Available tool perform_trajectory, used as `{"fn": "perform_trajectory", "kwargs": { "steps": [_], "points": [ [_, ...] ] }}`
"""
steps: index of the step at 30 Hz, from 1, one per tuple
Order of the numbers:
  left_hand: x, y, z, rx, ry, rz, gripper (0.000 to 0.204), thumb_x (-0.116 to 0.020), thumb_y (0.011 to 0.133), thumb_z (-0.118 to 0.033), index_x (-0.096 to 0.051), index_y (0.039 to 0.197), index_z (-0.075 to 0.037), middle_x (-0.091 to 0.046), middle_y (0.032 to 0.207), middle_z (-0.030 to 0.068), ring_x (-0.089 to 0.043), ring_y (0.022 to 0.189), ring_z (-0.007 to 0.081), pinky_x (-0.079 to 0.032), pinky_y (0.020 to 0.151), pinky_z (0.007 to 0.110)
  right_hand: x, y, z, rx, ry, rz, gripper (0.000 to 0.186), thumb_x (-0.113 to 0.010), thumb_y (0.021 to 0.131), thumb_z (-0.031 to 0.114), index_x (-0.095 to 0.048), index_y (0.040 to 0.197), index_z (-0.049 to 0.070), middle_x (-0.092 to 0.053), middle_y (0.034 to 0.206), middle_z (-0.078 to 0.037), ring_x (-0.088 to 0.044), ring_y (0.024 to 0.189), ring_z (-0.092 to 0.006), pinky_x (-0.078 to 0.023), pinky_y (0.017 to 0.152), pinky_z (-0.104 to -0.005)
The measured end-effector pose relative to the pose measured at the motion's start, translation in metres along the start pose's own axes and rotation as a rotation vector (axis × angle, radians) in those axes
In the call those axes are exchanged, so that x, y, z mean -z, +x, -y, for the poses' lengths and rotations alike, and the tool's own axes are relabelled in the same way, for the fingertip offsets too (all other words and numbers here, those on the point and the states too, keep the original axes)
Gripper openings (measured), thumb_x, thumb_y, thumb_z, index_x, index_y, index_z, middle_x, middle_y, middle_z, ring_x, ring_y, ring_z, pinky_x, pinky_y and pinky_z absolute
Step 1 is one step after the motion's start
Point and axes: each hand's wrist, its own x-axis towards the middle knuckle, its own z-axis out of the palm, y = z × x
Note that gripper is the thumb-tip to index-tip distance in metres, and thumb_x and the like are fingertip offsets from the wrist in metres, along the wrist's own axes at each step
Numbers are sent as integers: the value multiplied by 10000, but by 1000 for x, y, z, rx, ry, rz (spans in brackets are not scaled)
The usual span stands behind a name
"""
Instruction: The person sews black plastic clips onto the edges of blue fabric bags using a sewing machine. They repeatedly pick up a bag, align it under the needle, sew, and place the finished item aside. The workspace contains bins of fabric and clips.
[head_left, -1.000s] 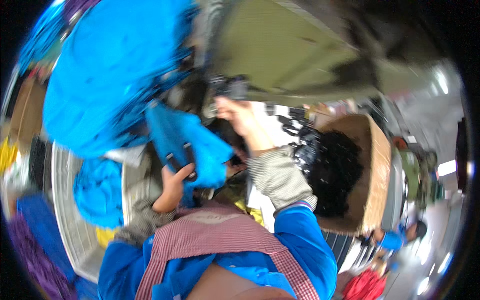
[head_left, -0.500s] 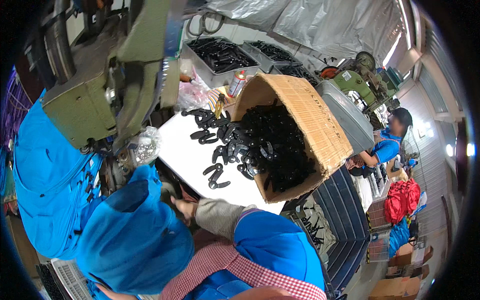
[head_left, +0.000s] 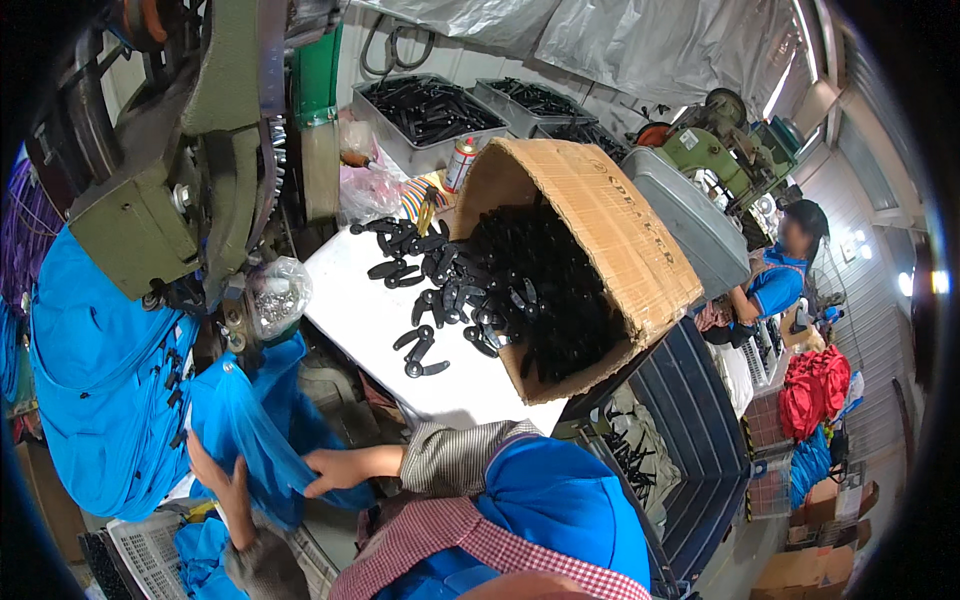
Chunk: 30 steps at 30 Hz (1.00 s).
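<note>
A thin blue cloth (head_left: pixel 262 420) hangs below the green machine, with a small round metal fastener at its upper edge. My right hand (head_left: pixel 340 470) reaches in from the right, its thumb and fingers closed on a fold of this cloth. My left hand (head_left: pixel 222 490) is at the cloth's left side, thumb and fingers apart, its fingertips close to the fabric. Beside it hangs a large bundle of blue cloth (head_left: pixel 100 370) with small black pieces along its edge. The green machine (head_left: pixel 140 225) stands above both cloths, its lower working part partly hidden.
On the white table (head_left: pixel 350 290) lie several black hinged plastic pieces (head_left: pixel 420 350) near a tipped cardboard box (head_left: pixel 610 230) full of them. Grey bins (head_left: pixel 430 150), a spray can (head_left: pixel 460 165) and a plastic bag (head_left: pixel 278 298) are around. A co-worker (head_left: pixel 780 280) is at the right.
My left hand has come up into view beside the cloth. My right hand has moved left and down and taken hold of it. The cloth, bunched lower before, now hangs stretched by the machine.
</note>
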Motion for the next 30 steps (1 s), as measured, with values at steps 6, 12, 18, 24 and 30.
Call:
{"fn": "perform_trajectory", "kwargs": {
  "steps": [6, 12, 18, 24, 30],
  "points": [
    [-8, 15, -21, 442, -621, 402, 235, -598, 831, -153, -595, 975, 32, -617, 880, 93, -546, 804, 160, -431, 693, 301, 33, 0, 24, 72, -347, -637, 773, -750, 684, 306, -351, 1257, -26, -466, 1205, -206, -490, 1073, -309, -408, 893, -379],
    [-21, 58, -74, 377, -1078, 642, 256, -653, 773, -176, -627, 963, -7, -634, 842, 37, -553, 787, 115, -441, 713, 290, 59, 11, 29, 122, 158, -581, 276, -670, 774, 112, -594, 1015, 0, -638, 927, -66, -585, 798, -128, -489, 726, -286],
    [-61, 67, -67, 389, -1119, 763, 585, -764, 659, -184, -521, 1149, 22, -604, 1037, 97, -555, 913, 147, -439, 819, 294, 78, 25, 50, -16, 460, -655, 316, -685, 774, 153, -582, 1006, -34, -639, 903, -104, -610, 767, -165, -505, 706, -295],
    [-52, 105, -58, 367, -853, 905, 493, -770, 640, -191, -578, 1027, 46, -644, 909, 95, -583, 843, 131, -458, 740, 293, 106, 52, 51, -93, 267, -559, 308, -719, 746, 142, -602, 977, -25, -640, 925, -94, -603, 808, -146, -499, 728, -281],
    [-63, 119, -51, 434, -1027, 728, 399, -755, 617, -177, -630, 942, 20, -657, 808, 112, -610, 719, 179, -476, 679, 295, 118, 75, 62, -99, 139, -496, 325, -707, 761, 169, -605, 1000, -25, -640, 935, -86, -599, 817, -147, -484, 750, -288]
  ]
}}
